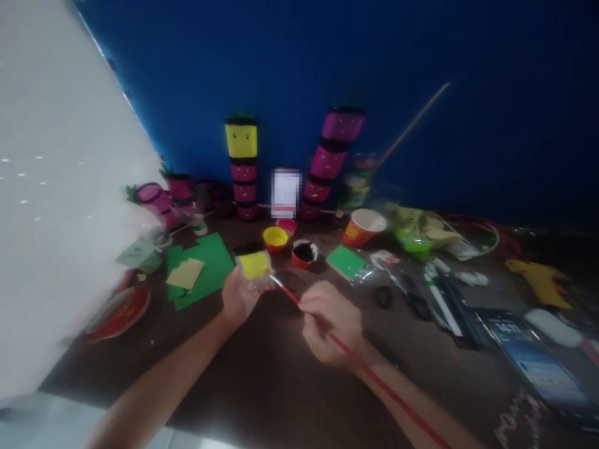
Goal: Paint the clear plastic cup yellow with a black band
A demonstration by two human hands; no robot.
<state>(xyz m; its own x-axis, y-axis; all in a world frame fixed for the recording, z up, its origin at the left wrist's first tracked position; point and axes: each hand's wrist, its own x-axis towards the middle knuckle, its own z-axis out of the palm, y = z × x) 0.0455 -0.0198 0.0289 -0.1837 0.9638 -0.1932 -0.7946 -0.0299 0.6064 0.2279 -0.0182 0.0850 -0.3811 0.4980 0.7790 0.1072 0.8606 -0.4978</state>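
My left hand (pixel 238 299) is closed around a small cup (pixel 253 266) with yellow paint on its side, a dark band at the top and a pale lower edge. A paintbrush (pixel 289 292) with a long red handle is pinched in my right hand (pixel 331 321). Its yellow-coated tip meets the cup's right side. Just beyond my hands stand a yellow-filled paint cup (pixel 275 238) and a red cup of black paint (pixel 304 254). Motion blur softens the finger details.
Stacked magenta and yellow cups with faces (pixel 246 168) stand by the blue wall. Green paper (pixel 206 268) lies left. To the right are a red paper cup (pixel 362 227), scissors (pixel 412 296), a phone (pixel 538 362) and a yellow glue gun (pixel 538 280).
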